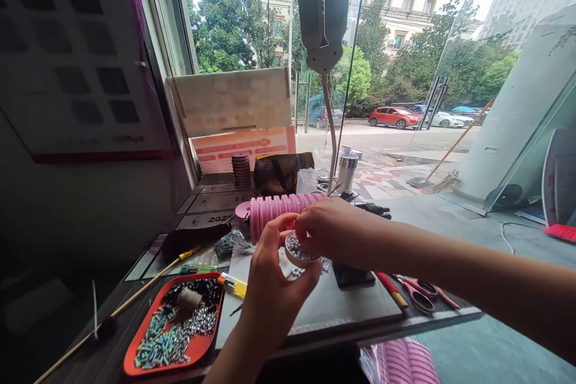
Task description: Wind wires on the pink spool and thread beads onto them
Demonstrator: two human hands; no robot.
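My left hand (274,279) grips a small round dish (300,261) of silvery, pearl-like beads (294,245), thumb on the near side and fingers around the far side. Over the dish, my right hand (330,225) reaches in from the right with its fingers bent together at the beads. Whatever sits between those fingertips is hidden. Loose beads (324,267) lie on the pale work board (333,306) below. Just behind both hands is a pink ribbed spool (270,213) lying on its side.
An orange tray (202,348) of assorted beads stands left, beside a yellow lighter (234,285) and a long thin stick (144,285). Scissors (420,297) and a red-handled tool (391,291) lie right. A lamp (326,18) hangs before the window; a metal can (347,173) stands behind.
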